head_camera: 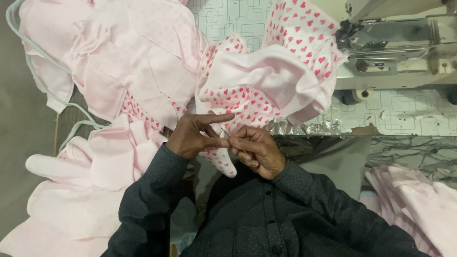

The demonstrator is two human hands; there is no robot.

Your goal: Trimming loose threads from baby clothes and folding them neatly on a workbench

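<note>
Both hands meet low at the centre, right over the person's dark, finely dotted button-up shirt [266,219]. The left hand [197,135] pinches a fold of the soft white cotton garment printed with small red hearts [247,95], thumb and middle finger closed on the cloth while the index finger sticks out straight. The right hand [254,150] is curled, fingertips gripping a thin, pale sliver of a tool [225,133] whose tip touches the printed cloth right at the left thumb; what kind of tool it is, too small to tell. The heart-print garment billows up in rounded, crumpled folds from the hands toward the grey metal sewing machine [395,43] at the top right, its plain pale-pink inside showing in the middle. One machine, boxy and hard-edged, sits on the white surface patterned with rounded squares [409,116]. A strip of crinkled silver foil [304,127] runs along the surface's near edge, just beside the garment. To the left lies one big heap of smooth plain pink fabric pieces [119,62], limp and overlapping, too many layers to count, with more spilling down to the lower left. A second, smaller pile of folded pink cloth [419,200] lies at the lower right.
</note>
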